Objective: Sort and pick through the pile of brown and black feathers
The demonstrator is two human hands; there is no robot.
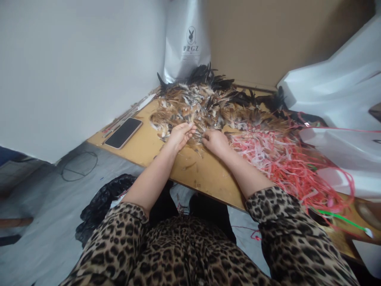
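Observation:
A wide heap of brown, white and black feathers (238,109) covers the far part of the wooden table. At its near edge, my left hand (181,136) is closed in a pinch, with what looks like a small pale feather (193,118) at the thumb and fingertip. Just to the right, my right hand (216,142) rests low against the feathers, its fingers curled downward. Whatever lies under those fingertips is hidden. A few thin loose feathers (190,166) are scattered on the tabletop in front of both hands.
Pink and white shredded strips (276,159) pile up right of my forearm. A phone (123,133) lies at the table's left side. One white printed bag (188,43) stands behind the feathers; white sheeting (333,87) is at right. A black plastic bag (101,206) sits below.

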